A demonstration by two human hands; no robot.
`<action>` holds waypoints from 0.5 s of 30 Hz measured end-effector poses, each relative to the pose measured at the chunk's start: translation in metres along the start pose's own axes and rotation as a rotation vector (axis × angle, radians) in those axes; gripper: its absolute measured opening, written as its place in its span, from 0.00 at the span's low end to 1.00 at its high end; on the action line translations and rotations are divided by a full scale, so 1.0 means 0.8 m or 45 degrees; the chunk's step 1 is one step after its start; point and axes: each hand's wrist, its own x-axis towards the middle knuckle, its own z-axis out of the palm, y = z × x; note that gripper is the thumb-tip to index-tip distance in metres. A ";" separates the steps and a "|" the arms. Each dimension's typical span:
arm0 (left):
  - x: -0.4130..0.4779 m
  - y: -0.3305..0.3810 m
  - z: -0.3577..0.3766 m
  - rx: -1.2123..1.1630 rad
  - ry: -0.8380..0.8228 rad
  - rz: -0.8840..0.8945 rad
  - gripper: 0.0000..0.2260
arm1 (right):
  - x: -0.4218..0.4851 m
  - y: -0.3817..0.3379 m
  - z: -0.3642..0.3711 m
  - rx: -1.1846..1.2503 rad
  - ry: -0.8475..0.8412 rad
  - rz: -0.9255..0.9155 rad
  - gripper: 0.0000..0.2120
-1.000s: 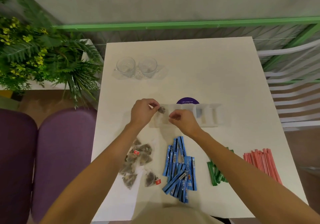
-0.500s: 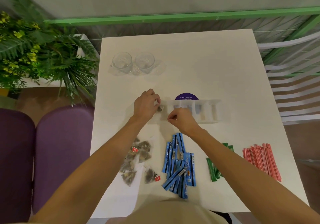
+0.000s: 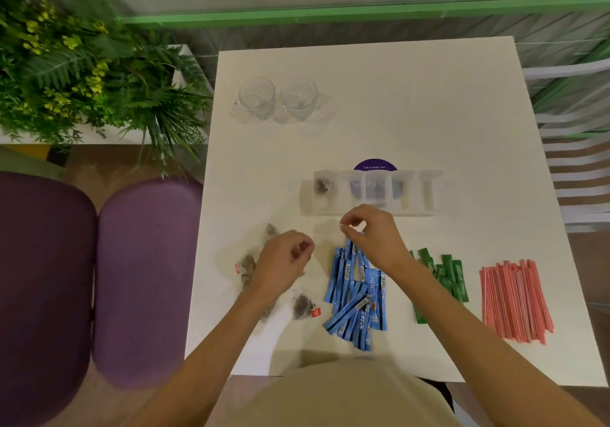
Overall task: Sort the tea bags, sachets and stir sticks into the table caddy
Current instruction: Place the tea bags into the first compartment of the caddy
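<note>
The clear table caddy (image 3: 429,211) with several compartments stands mid-table. One pyramid tea bag (image 3: 321,184) lies in its leftmost compartment. My left hand (image 3: 284,263) hovers over the pile of tea bags (image 3: 248,265) at the front left, fingers loosely curled, with nothing seen in it. My right hand (image 3: 374,233) sits just in front of the caddy above the blue sachets (image 3: 356,304), thumb and forefinger close together with nothing visible between them. Green sachets (image 3: 450,276) and pink stir sticks (image 3: 515,301) lie to the right.
Two empty glasses (image 3: 257,98) stand at the back left of the white table (image 3: 412,96). A purple round sticker (image 3: 374,164) shows behind the caddy. A leafy plant (image 3: 82,73) and purple seats (image 3: 142,278) are left of the table; a white slatted chair (image 3: 577,162) is right.
Both hands let go of the tea bag, which now lies in the leftmost compartment. They drew back toward me, the left over the tea bag pile, the right above the blue sachets.
</note>
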 end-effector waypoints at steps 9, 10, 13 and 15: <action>-0.100 -0.045 0.039 0.193 -0.175 -0.064 0.17 | -0.085 0.006 0.065 0.032 -0.461 0.128 0.03; -0.105 -0.047 0.043 0.228 -0.202 -0.040 0.18 | -0.090 0.008 0.069 0.020 -0.476 0.132 0.03; -0.116 -0.056 0.055 0.303 -0.222 0.000 0.17 | -0.101 0.012 0.074 -0.012 -0.491 0.166 0.02; -0.120 -0.062 0.063 0.292 -0.153 0.000 0.12 | -0.105 0.014 0.074 -0.022 -0.507 0.178 0.02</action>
